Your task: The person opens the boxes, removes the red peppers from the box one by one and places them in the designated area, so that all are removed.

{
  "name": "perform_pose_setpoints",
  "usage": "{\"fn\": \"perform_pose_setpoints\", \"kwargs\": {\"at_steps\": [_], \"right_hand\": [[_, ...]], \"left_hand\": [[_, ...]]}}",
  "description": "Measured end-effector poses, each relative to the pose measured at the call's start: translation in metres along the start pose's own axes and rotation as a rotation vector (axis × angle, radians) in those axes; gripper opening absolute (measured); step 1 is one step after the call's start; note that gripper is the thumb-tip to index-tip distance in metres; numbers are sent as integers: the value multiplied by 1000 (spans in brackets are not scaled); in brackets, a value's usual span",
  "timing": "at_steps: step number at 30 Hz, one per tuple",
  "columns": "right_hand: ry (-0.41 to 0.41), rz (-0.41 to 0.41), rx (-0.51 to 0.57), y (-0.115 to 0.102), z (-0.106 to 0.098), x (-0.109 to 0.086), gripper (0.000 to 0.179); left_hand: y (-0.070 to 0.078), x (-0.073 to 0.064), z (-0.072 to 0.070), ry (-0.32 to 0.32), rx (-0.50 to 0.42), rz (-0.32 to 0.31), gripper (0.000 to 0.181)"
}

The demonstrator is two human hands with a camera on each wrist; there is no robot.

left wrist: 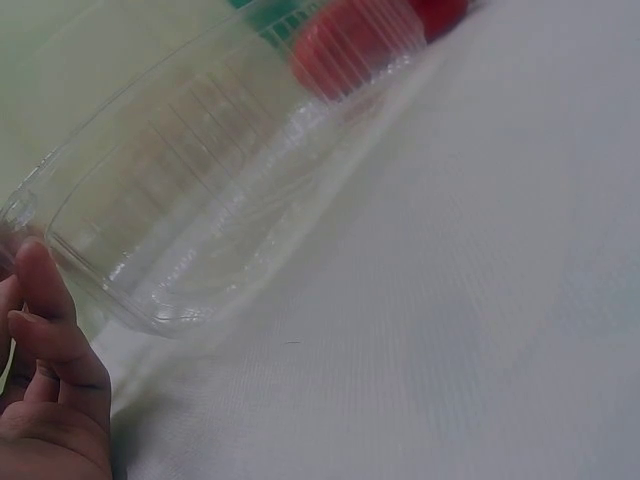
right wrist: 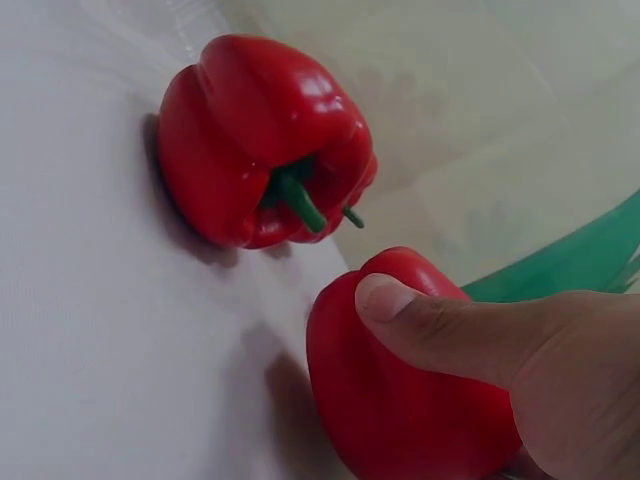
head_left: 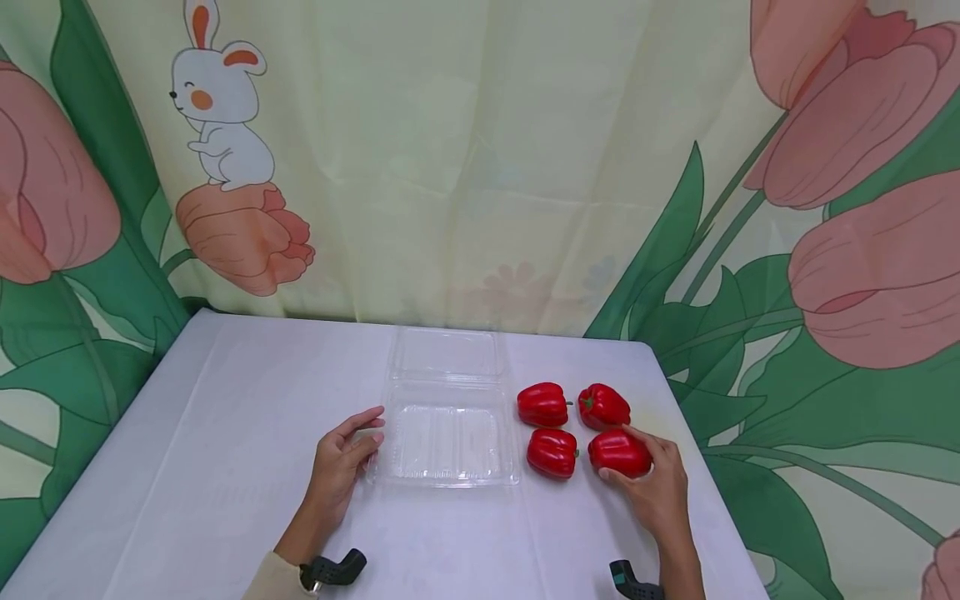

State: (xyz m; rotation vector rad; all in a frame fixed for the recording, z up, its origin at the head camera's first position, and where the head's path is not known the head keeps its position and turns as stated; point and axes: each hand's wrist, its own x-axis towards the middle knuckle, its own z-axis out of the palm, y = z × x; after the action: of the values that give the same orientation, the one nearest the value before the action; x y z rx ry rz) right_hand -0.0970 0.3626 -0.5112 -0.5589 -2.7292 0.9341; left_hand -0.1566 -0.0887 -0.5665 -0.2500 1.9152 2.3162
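A clear plastic clamshell container [head_left: 450,481] lies with its lid [head_left: 450,354] folded back on the white table. My left hand [head_left: 343,458] is at its left edge, thumb and fingers pinching the rim; the left wrist view shows the fingertips [left wrist: 42,280] right at a corner of the container [left wrist: 190,190]. On the right, my right hand [head_left: 656,479] grips a red bell pepper [head_left: 617,452] between thumb and fingers. The thumb presses on this pepper [right wrist: 400,420] in the right wrist view, where another pepper [right wrist: 270,130] shows its green stem.
Three more red bell peppers lie beside the container: one at front left [head_left: 552,453], one at back left [head_left: 542,405] and one at back right [head_left: 603,407]. A curtain [head_left: 480,167] printed with tulips and a rabbit hangs behind the white-covered table [head_left: 217,442].
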Motion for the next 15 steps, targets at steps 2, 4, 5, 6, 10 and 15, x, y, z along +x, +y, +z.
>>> {"fn": "perform_pose_setpoints", "kwargs": {"at_steps": [2,4,5,6,10,15], "right_hand": [[-5,11,-5,3,2,0,90],[-5,18,-7,5,4,-1,90],[-3,20,-8,7,5,-1,90],[-6,22,-5,8,6,-2,90],[-27,35,-4,10,8,-2,90],[-20,27,-14,8,6,2,90]], "left_hand": [[-1,-1,-1,-1,3,-4,41],[-2,-2,-2,0,6,-9,41],[-2,-2,-2,-1,11,-10,42],[-2,-3,-2,-2,13,-11,42],[-2,-3,-3,0,19,-14,41],[0,0,-2,-15,11,6,41]]}}
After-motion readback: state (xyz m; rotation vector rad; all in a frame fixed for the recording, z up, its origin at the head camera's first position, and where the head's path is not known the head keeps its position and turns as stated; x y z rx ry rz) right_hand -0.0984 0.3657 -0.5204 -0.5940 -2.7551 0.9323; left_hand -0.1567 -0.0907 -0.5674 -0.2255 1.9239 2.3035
